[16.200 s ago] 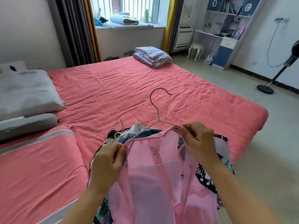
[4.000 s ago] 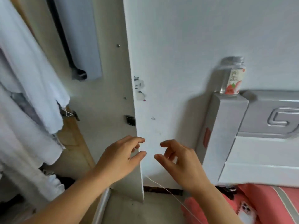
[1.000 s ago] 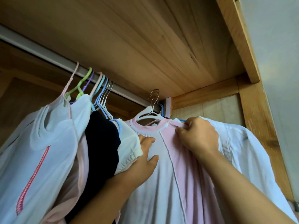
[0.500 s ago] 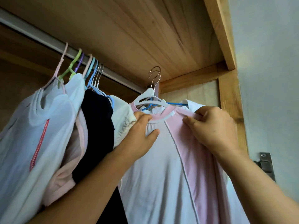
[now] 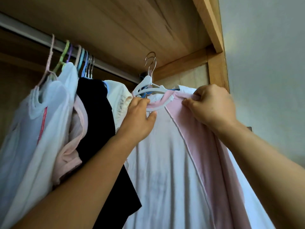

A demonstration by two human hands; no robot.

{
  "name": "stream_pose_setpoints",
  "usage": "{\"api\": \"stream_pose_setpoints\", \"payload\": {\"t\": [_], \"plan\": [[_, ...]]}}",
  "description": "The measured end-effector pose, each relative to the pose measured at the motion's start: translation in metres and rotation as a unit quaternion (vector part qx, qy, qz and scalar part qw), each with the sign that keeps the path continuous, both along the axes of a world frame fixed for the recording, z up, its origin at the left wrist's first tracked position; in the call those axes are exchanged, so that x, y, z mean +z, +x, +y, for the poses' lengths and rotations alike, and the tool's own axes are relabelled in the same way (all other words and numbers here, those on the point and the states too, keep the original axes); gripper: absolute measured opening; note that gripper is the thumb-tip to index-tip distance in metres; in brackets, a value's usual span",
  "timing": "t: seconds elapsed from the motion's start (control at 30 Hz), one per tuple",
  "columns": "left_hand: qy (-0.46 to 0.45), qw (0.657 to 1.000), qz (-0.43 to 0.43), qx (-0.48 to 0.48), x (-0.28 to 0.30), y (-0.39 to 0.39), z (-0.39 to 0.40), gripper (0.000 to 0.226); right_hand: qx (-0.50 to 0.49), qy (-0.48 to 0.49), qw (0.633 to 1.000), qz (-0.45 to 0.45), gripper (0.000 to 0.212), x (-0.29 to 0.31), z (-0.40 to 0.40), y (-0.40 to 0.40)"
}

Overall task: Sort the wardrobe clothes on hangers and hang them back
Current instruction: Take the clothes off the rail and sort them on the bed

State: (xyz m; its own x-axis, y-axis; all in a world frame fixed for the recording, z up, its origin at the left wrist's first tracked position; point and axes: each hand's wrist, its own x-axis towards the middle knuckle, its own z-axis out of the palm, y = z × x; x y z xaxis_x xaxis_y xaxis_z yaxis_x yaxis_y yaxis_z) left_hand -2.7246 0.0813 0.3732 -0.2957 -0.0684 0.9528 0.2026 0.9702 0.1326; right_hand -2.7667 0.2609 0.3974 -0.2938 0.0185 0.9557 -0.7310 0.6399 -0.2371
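Since half a second ago, both grips, left hand [image 5: 140,119] and right hand [image 5: 212,104], have kept pinching the pink-and-white garment's [image 5: 173,154] neckline.

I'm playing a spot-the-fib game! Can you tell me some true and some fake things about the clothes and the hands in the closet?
1. Both hands hold the pink and white garment. True: the left hand grips near the collar, and the right hand pinches the shoulder.
2. The black garment hangs to the right of the pink and white one. False: it hangs to its left.
3. The white hanger has a metal hook. True.
4. The rail holds only one hanger. False: several coloured hangers crowd it.
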Motion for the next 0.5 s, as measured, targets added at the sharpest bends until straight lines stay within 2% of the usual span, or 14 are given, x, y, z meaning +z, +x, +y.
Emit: {"api": "stream_pose_setpoints", "payload": {"t": [0.27,0.5], "plan": [[0.002,0.999,0.006,0.035,0.002,0.018,-0.016,0.044,0.003,0.016,1.000,-0.002,0.024,0.007,-0.018,0.000],[-0.012,0.999,0.005,0.052,-0.002,0.025,-0.020,0.046,0.005,-0.009,1.000,0.020,0.030,-0.012,0.005,0.000]]}}
